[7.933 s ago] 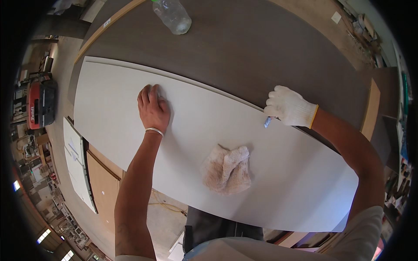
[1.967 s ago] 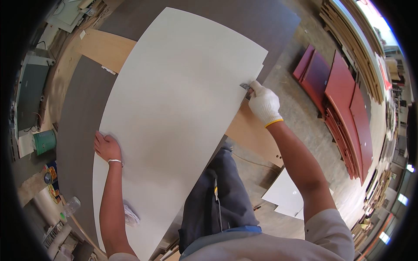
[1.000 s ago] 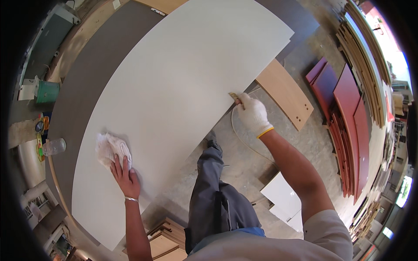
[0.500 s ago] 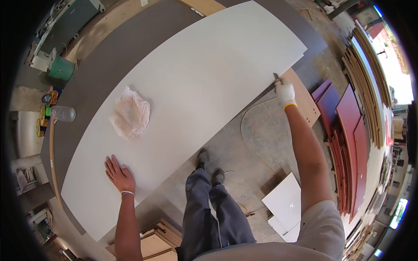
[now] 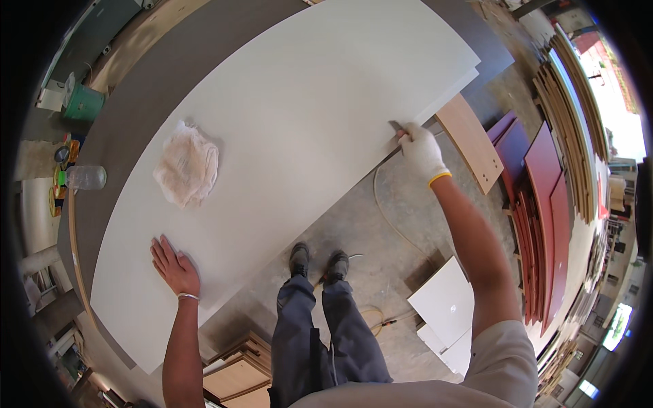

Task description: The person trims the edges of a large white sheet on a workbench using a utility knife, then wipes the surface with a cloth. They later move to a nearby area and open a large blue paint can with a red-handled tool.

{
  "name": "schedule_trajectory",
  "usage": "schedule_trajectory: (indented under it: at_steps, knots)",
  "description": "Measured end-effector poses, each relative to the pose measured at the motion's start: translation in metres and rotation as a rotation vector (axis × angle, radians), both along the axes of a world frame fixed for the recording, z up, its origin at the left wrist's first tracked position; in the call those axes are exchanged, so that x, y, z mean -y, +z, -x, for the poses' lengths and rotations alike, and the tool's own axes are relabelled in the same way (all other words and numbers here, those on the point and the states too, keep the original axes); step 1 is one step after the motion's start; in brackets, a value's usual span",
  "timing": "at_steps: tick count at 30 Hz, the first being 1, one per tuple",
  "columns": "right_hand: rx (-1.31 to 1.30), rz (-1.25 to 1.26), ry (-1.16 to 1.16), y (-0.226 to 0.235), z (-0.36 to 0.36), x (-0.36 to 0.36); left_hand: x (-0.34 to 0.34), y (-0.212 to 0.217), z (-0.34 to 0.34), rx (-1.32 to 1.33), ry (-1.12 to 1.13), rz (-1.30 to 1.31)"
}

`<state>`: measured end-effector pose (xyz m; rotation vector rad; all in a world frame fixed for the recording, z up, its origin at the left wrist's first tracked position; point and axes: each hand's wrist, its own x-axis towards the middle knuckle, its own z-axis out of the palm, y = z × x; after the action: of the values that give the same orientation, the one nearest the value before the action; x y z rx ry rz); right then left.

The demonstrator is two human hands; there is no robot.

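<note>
A large white panel (image 5: 292, 129) lies across the work surface, on top of a bigger grey-brown board (image 5: 146, 88). My bare left hand (image 5: 175, 267) rests flat on its near left part, fingers stretched out. At the near long edge, my right hand (image 5: 422, 149), in a white knit glove with a yellow cuff, is closed around a small flat metal blade (image 5: 396, 126). The blade's tip points up and left over the panel's edge; its handle is hidden in the glove. A crumpled pale pink cloth (image 5: 187, 165) sits on the panel beyond my left hand.
A clear bottle (image 5: 87, 177) lies at the left, near a green bucket (image 5: 85, 102). A wood-coloured board (image 5: 473, 139) is right of my glove. Dark red panels (image 5: 544, 224) stack farther right. White boards (image 5: 445, 299) and a thin hose (image 5: 389, 214) lie on the floor.
My right hand has slid left and toward me along the panel's near edge with the blade. The left hand stays flat on the panel. My feet stand farther apart, and the view has shifted slightly.
</note>
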<state>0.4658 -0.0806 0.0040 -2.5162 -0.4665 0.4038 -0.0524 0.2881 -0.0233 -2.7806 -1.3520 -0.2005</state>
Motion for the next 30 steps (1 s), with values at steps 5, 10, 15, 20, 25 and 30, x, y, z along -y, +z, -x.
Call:
schedule_trajectory:
  at_steps: [5,10,15,20,25,30]
  knots:
    - [0.072,-0.097,-0.249,-0.012,-0.09,0.038,0.0,-0.004,-0.01,0.023,-0.038,0.005]
    - [0.017,-0.104,-0.065,-0.013,-0.007,0.009,0.001,-0.001,-0.003,0.018,-0.031,-0.013]
    - [-0.059,-0.029,0.17,0.008,0.099,-0.029,0.0,-0.003,-0.004,0.029,-0.026,0.002]
    - [0.068,-0.05,0.009,0.006,0.034,-0.007,-0.003,-0.005,-0.004,0.037,-0.026,-0.014]
    - [0.077,0.017,0.082,0.006,0.053,-0.016,-0.003,-0.006,-0.002,0.02,-0.003,-0.008]
    - [0.012,-0.059,0.282,-0.003,0.187,-0.06,-0.001,-0.005,-0.004,0.021,0.003,-0.01]
